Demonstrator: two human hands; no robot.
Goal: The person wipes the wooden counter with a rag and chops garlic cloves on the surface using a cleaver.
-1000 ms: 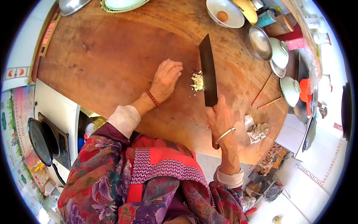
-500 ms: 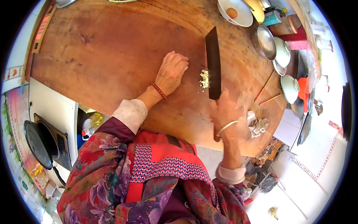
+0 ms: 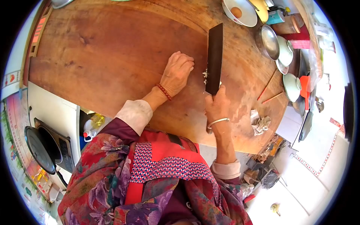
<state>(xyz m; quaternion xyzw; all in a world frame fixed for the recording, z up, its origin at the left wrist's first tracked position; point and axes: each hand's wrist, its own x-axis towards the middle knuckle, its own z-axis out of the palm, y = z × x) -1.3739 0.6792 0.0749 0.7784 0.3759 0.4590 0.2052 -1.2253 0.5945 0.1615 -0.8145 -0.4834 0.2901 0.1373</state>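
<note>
My right hand [image 3: 218,107] is wrapped round the handle of a cleaver [image 3: 215,56], whose long dark blade points away from me over the wooden board. Small chopped whitish bits [image 3: 205,76], possibly garlic, show along the blade's left edge; the blade hides most of the pile. To the left, my left hand [image 3: 178,71] rests on the board with its fingers curled in, apart from the blade and the bits. Nothing shows in it.
At the far right stand a white bowl [image 3: 250,17] with an egg [image 3: 236,12], a metal bowl [image 3: 267,43] and upturned bowls [image 3: 290,87]. Chopsticks [image 3: 268,85] and a crumpled cloth [image 3: 260,123] lie right of the cleaver. A lidded pan [image 3: 37,150] sits at the lower left.
The cleaver has shifted left relative to the chopped bits and now covers most of them. My right hand moved left with it. My left hand keeps its curled pose.
</note>
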